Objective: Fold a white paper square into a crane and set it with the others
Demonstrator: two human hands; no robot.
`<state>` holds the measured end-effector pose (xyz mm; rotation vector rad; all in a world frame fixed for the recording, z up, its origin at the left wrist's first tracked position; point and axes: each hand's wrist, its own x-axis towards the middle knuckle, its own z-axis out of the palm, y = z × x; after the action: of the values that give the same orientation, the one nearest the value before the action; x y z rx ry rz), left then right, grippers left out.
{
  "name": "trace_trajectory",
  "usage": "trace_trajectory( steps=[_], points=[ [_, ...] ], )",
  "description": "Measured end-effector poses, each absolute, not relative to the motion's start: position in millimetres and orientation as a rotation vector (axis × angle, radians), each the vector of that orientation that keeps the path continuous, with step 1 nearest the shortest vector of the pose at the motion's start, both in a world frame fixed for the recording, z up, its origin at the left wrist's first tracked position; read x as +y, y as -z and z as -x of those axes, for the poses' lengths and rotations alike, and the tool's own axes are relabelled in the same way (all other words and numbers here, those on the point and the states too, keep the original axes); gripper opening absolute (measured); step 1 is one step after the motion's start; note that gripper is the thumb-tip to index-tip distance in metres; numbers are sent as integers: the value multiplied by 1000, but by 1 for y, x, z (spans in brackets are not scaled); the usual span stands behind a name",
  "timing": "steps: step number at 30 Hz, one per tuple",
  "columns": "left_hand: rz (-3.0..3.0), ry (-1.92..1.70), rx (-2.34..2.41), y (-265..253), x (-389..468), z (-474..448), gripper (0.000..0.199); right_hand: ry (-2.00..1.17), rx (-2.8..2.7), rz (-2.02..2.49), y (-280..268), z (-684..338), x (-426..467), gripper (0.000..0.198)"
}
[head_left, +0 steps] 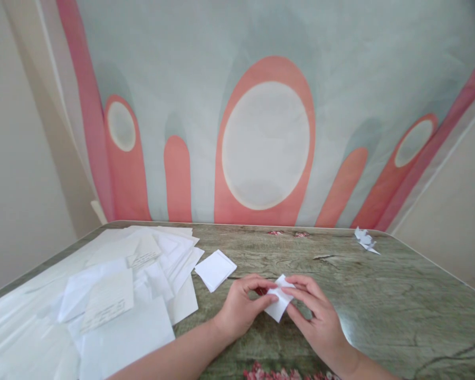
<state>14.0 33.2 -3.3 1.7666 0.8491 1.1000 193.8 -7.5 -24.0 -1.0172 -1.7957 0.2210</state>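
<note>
A small piece of folded white paper (277, 311) is held between my two hands just above the wooden-patterned table. My left hand (243, 306) pinches its left side between thumb and fingers. On the other side, the fingers of my right hand (314, 311) close on the paper's right edge. Part of the paper is hidden behind the fingertips. A stack of square white paper (216, 270) lies just beyond my left hand.
Loose white sheets and envelope-like papers (126, 338) spread across the table's left side, some with printed text. Folded paper pieces (364, 240) sit at the far right. A patterned backdrop (198, 63) hangs behind the table (399, 306).
</note>
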Motion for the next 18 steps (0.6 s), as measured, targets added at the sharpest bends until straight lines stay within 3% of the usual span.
trace_trajectory(
  steps=[8, 18],
  points=[
    [-1895, -1112, 870, 5, 32, -13, 14, -276, -1765, 1040, 19, -194, -10, 34],
    [-1942, -1078, 851, 3, 33, -13, 13, -426, -1600, 1128, 24, -193, -6, 16]
  ],
)
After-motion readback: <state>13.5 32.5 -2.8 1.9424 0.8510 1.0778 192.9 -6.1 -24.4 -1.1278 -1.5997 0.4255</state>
